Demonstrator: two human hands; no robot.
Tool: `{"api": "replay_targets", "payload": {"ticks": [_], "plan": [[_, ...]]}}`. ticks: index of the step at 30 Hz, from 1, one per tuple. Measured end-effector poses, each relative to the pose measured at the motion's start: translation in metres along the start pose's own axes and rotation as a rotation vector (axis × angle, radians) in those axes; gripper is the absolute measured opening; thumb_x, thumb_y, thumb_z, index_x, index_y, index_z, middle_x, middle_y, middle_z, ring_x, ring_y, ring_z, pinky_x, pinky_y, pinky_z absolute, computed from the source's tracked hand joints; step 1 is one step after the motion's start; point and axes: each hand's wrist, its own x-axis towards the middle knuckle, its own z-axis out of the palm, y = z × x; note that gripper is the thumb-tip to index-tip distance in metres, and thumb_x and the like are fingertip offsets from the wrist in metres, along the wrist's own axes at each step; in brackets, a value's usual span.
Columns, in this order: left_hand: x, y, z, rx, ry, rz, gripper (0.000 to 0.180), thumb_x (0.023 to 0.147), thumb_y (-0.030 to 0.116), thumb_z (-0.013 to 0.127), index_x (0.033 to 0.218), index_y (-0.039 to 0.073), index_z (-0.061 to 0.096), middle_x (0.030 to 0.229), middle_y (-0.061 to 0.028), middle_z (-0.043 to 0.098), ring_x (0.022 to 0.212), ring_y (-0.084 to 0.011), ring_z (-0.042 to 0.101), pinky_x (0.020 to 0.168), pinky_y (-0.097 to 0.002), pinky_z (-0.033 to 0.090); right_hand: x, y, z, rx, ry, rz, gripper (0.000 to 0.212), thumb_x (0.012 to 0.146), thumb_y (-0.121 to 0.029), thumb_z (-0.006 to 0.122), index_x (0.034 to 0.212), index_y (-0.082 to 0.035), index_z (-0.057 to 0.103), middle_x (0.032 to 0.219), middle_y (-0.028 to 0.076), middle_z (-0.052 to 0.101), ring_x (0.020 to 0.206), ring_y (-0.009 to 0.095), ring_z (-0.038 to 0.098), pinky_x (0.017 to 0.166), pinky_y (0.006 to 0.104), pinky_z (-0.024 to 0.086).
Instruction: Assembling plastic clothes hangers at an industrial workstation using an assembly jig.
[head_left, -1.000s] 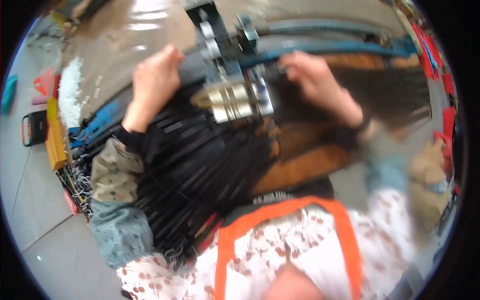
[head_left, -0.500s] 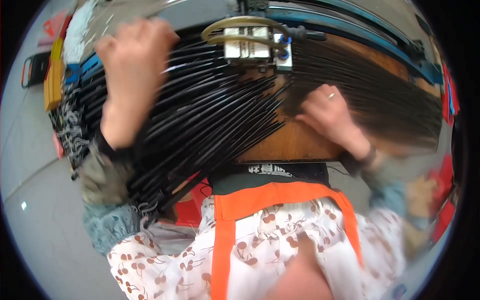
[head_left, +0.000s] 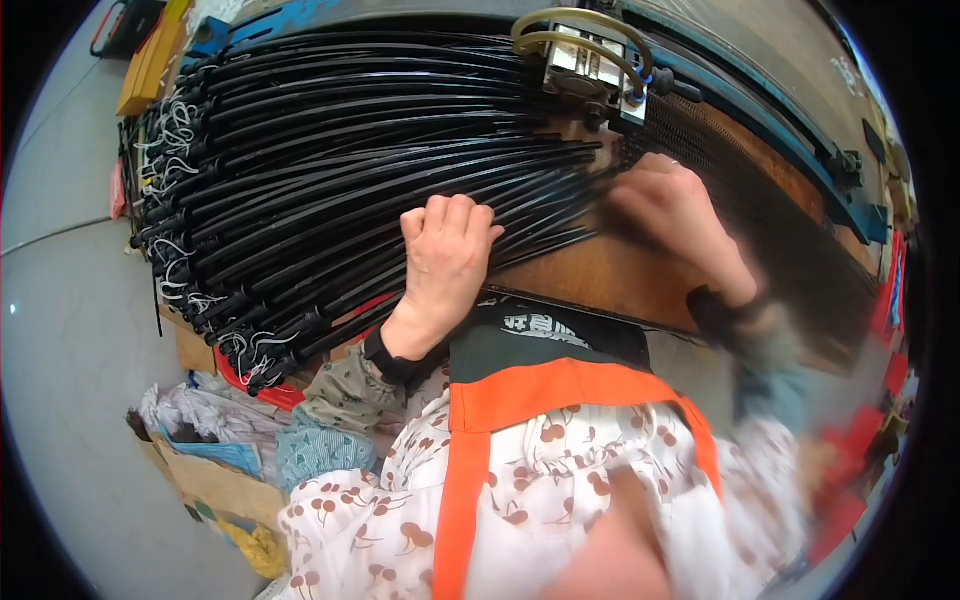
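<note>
Long thin black rods (head_left: 330, 165) lie fanned across the wooden tabletop (head_left: 590, 285), their thicker ends and white cord loops to the left. My left hand (head_left: 443, 258) is closed, its fingers curled down over the nearest rods; its fingertips are hidden. Near the thin right-hand tips of the rods is my right hand (head_left: 670, 205), bent and smeared by motion, so its grip cannot be made out. Just beyond it stands a small metal clamp-like machine head (head_left: 590, 65) with yellowish hoses. Dark thin strands (head_left: 740, 190), blurred, spread to the right of that hand.
A blue rail (head_left: 770, 120) runs along the far right of the table. A yellow block (head_left: 155, 65) stands at the far left. On the floor at lower left is a cardboard box (head_left: 220, 485) with cloth and wrapping beside it.
My left hand has come down from above the far left rods to the near rods at the middle. My right hand has shifted slightly right. The whole view has swung leftward.
</note>
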Motion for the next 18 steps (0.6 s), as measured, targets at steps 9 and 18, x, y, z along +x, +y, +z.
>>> {"api": "replay_targets", "payload": {"ticks": [9,18], "plan": [[0.001,0.003,-0.013,-0.066,0.02,0.032,0.015,0.083,0.014,0.065,0.097,0.009,0.061,0.078,-0.0038,0.053,0.074,-0.0178,0.057,0.055,-0.0305,0.048,0.001,-0.004,0.004,0.346,0.127,0.301,0.025,0.099,-0.014,0.06,0.119,-0.001,0.07,0.091,-0.001,0.065,0.08,0.006,0.054,0.072,0.0234,0.045],[0.013,0.016,-0.032,-0.036,-0.095,0.099,0.037,0.083,0.015,0.063,0.12,0.015,0.066,0.077,-0.0032,0.053,0.067,-0.0176,0.057,0.047,-0.0301,0.048,-0.026,0.022,0.002,0.576,0.162,0.398,0.037,0.101,-0.028,0.059,0.118,0.002,0.071,0.082,-0.002,0.06,0.079,0.008,0.053,0.077,0.0247,0.042]]}}
